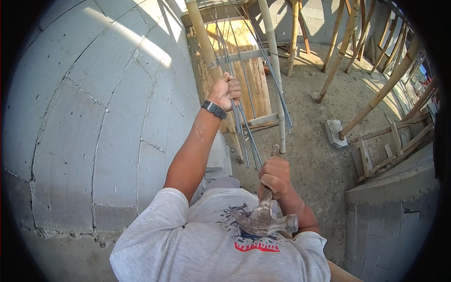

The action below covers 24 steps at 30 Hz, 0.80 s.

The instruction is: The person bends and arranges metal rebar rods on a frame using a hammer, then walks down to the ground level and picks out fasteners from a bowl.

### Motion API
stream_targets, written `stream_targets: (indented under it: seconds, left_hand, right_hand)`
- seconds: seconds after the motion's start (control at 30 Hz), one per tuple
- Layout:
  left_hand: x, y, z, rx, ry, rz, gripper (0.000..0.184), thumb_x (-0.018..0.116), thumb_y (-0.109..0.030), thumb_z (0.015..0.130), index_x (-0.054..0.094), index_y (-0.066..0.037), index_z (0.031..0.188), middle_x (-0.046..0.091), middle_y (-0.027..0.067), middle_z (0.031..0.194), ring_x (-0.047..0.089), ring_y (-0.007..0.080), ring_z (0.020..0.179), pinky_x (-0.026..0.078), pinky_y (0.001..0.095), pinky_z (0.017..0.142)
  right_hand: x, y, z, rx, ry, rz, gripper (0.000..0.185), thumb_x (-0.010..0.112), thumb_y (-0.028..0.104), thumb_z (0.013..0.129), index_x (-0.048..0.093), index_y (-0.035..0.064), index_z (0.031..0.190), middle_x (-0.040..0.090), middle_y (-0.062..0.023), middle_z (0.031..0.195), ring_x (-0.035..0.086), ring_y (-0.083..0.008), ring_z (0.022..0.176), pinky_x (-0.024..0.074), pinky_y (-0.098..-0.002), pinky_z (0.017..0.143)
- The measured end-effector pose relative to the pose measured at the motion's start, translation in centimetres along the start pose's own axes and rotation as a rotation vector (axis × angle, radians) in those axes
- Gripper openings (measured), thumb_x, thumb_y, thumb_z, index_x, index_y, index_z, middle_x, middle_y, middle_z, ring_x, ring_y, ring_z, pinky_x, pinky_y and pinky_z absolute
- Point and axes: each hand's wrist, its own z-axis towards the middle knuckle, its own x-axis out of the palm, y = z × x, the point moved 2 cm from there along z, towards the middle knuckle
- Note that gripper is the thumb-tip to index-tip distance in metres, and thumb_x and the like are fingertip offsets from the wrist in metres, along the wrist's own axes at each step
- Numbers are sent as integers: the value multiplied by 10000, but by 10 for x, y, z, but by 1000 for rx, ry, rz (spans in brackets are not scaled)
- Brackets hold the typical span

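My left hand, with a dark watch on its wrist, is closed around some of the thin steel bars. They come out below the fist and run on above it; how many it holds is hidden. A bamboo pole passes just behind that hand. My right hand is wrapped round the handle of a worn claw hammer. The hammer's head points back toward my shirt, and the handle's end sticks out past the fist. More bars slant beside a second bamboo pole.
A grey block wall rises close on the left. Ahead, a wooden panel lies behind the bars. Several bamboo props stand at right, one by a concrete block. A wooden frame rests near a low wall.
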Motion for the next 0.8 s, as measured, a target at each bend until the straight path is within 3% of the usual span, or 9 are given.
stream_targets:
  seconds: [0.03, 0.1, 0.17, 0.27, 0.43, 0.53, 0.63, 0.77, 0.8]
  left_hand:
    - [5, -2, 0, 8, -10, 6, 447, 338, -495, 1050, 432, -171, 756, 262, -85, 568, 232, 62, 433, 186, 225, 355]
    - [5, -1, 3, -19, 30, -24, 454, 323, -496, 1052, 422, -171, 751, 256, -83, 565, 228, 64, 431, 185, 229, 355]
    - [-10, 12, 4, -50, 17, -24, 442, 342, -481, 1052, 430, -162, 759, 247, -82, 566, 231, 68, 435, 197, 232, 367]
    - [2, 7, 15, -10, 20, 36, 451, 345, -479, 1052, 422, -163, 739, 234, -83, 559, 227, 70, 432, 200, 235, 371]
    - [14, 2, 19, -10, 52, 32, 448, 355, -461, 1054, 418, -161, 728, 238, -81, 558, 226, 69, 432, 201, 237, 369]
    - [2, 4, 20, -38, 48, -11, 435, 396, -412, 1046, 418, -161, 692, 257, -81, 557, 234, 70, 430, 203, 237, 369]
    - [7, -5, 22, -24, 62, 2, 427, 418, -386, 1040, 422, -164, 675, 265, -82, 553, 240, 70, 428, 205, 236, 368]
    - [12, 2, 15, -12, 35, 7, 439, 407, -391, 1045, 417, -168, 667, 256, -85, 537, 239, 68, 417, 202, 224, 364]
    - [17, 1, 14, -6, 37, 29, 447, 399, -397, 1048, 414, -168, 665, 255, -85, 535, 238, 67, 415, 202, 222, 363]
  right_hand:
    - [-1, -11, -3, -60, 60, -14, 509, 597, 513, 913, 475, 76, 681, 463, -72, 561, 502, -271, 441, 371, -365, 409]
    - [8, -64, -12, 238, 111, -212, 516, 601, 520, 908, 479, 68, 692, 486, -80, 571, 521, -284, 453, 387, -368, 421]
    - [10, -66, -23, 467, 177, -308, 529, 604, 535, 904, 494, 55, 713, 526, -93, 587, 543, -304, 469, 409, -382, 442]
    - [17, -27, -5, 231, 27, 30, 515, 619, 529, 891, 491, 64, 710, 499, -82, 570, 533, -285, 461, 395, -368, 432]
    - [-4, -19, -6, -91, 122, -137, 436, 651, 455, 852, 485, 79, 705, 453, -56, 556, 522, -242, 463, 385, -340, 419]
    - [-1, -74, -15, 348, 122, -421, 304, 639, 317, 782, 472, 82, 687, 419, -40, 546, 496, -205, 452, 365, -332, 406]
    - [-8, -31, 3, 171, 117, -205, 303, 634, 319, 793, 484, 85, 673, 415, -46, 543, 486, -220, 442, 367, -350, 406]
    - [-12, 1, -3, -64, 180, -102, 506, 643, 567, 841, 540, 95, 692, 463, -79, 563, 517, -305, 472, 402, -390, 433]
    - [-9, -23, -5, -28, 166, -140, 485, 658, 542, 824, 533, 94, 689, 456, -74, 561, 510, -298, 467, 399, -385, 429]
